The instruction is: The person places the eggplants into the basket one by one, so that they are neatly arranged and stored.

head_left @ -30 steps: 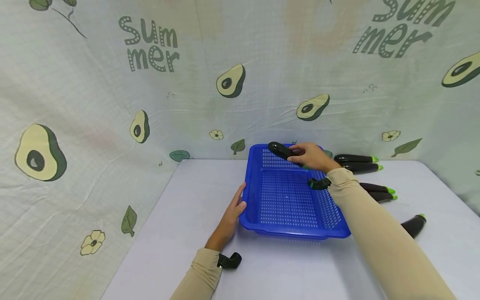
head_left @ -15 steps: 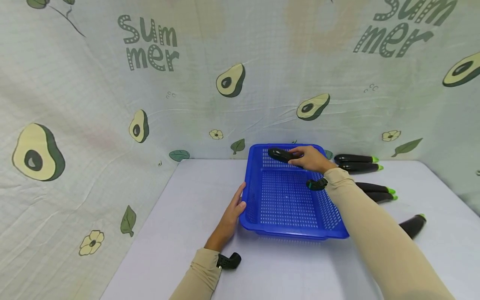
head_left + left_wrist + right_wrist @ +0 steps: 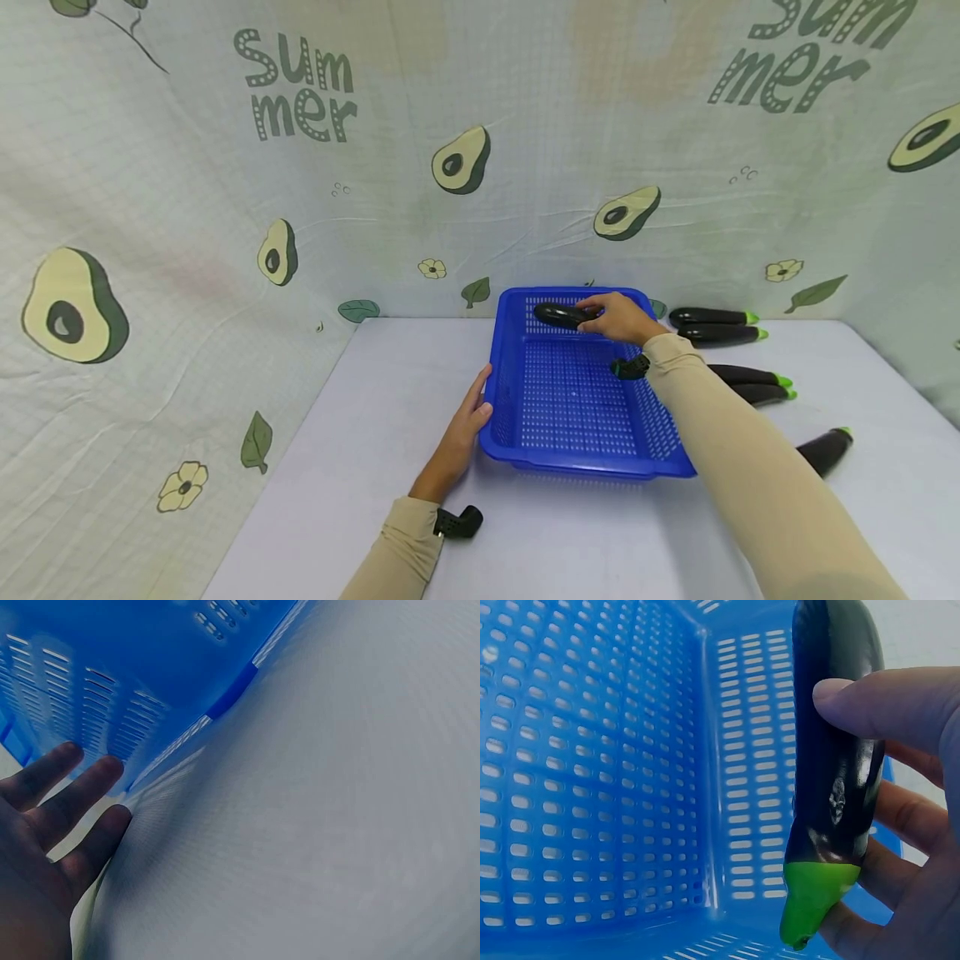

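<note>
My right hand point(image 3: 618, 318) grips a dark eggplant point(image 3: 558, 315) at the far side of a blue plastic basket point(image 3: 570, 460). In the right wrist view the eggplant point(image 3: 832, 772) has a green stem end, with the thumb on one side and the fingers around the other. Behind it lies the basket's slotted far wall. My left hand point(image 3: 459, 433) touches the basket's left outer side with extended fingers; in the left wrist view that hand point(image 3: 67, 817) has its fingers spread against the slotted wall. Whether the eggplant touches the basket floor I cannot tell.
Two eggplants point(image 3: 716, 335) lie at the back right of the white table point(image 3: 360, 442). Two more eggplants point(image 3: 757, 375) lie nearer, partly behind the right sleeve. Another eggplant point(image 3: 828, 450) rests further forward at the right. A printed cloth point(image 3: 375, 217) hangs behind the table.
The right hand has lowered the eggplant into the far part of the basket, and the eggplant now lies more level. The left hand and the basket have stayed in place.
</note>
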`<state>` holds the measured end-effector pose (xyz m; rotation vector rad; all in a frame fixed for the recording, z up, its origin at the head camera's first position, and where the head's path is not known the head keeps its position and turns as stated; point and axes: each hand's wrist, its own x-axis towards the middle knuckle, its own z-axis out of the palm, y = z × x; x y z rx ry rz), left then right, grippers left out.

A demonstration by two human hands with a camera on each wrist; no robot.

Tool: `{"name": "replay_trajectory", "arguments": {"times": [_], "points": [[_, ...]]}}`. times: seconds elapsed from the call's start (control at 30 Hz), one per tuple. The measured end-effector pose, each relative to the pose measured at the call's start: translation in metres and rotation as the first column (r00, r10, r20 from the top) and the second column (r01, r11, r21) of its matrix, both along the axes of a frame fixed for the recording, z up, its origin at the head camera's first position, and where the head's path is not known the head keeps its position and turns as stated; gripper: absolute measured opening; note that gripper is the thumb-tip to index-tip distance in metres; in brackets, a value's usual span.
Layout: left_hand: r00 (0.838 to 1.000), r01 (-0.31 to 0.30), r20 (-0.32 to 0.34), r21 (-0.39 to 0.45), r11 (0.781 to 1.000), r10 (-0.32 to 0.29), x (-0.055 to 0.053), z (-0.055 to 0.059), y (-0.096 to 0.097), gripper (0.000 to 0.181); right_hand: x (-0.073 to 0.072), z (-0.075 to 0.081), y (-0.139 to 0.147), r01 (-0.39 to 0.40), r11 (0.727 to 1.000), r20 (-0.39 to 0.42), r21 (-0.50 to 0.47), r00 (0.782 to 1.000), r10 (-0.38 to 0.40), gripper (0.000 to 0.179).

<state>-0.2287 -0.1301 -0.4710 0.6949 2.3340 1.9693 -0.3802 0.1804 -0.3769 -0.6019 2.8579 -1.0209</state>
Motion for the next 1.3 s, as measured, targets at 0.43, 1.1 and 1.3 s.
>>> {"name": "replay_trajectory", "arguments": {"times": [0.43,1.1,1.3], "points": [[1.000,0.007,0.002,0.007,1.000,-0.007,-0.001,-0.002,0.000,0.061,-0.012,-0.011,-0.004,-0.016,0.998,-0.023,0.062,1.000,0.017,0.046],[1.000,-0.002,-0.016,-0.003,1.000,0.001,0.000,-0.001,0.000,0.061,-0.013,-0.015,-0.011,-0.050,0.989,0.019,0.141,0.999,0.048,0.040],[1.000,0.003,-0.004,-0.002,1.000,-0.003,0.000,-0.001,0.000,0.062,-0.010,-0.013,-0.012,-0.068,0.983,0.028,0.169,0.998,0.064,0.041]]}}
